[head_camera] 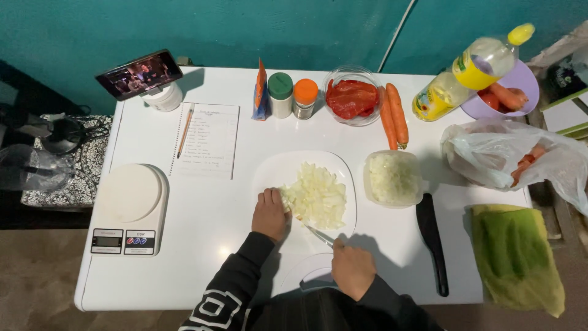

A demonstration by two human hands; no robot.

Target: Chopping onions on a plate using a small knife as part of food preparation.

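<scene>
While the left hand (270, 214) presses curled fingers against the pile of chopped onion (317, 196) on the white cutting board (275, 171), the right hand (352, 268) grips a knife (320, 235), its blade tip at the pile's near edge. Just right of the board sits a container of chopped onion (394, 178).
</scene>
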